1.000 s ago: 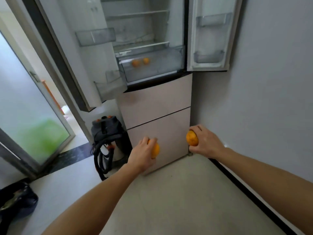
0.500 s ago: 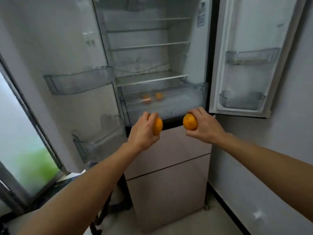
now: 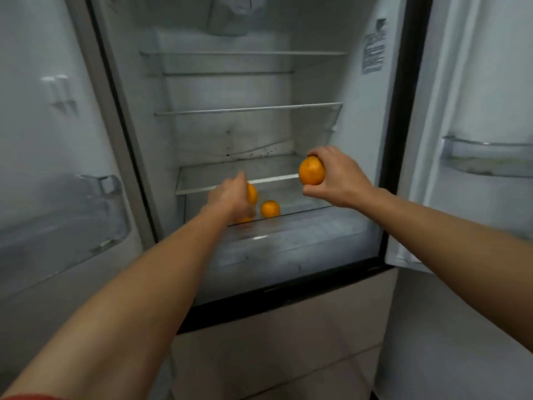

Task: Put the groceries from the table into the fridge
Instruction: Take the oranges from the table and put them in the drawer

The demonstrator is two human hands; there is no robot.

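Four oranges. A loose orange (image 3: 270, 208) and a half-hidden orange (image 3: 243, 220) lie in the fridge (image 3: 230, 134) drawer (image 3: 302, 243), left of its middle. The left hand (image 3: 230, 194) curls round a third orange (image 3: 252, 193) above them; the right hand (image 3: 337, 177) grips a fourth orange (image 3: 311, 174) over the drawer's right half.

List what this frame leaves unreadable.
Head view only:
- Left-hand orange: mostly hidden behind the left hand.
- Drawer orange under that hand: only a sliver shows.
- Sticker: print too small, blurred.
- Left door bin: motion-blurred, contents unclear.
- Table, remaining groceries: outside the frame.
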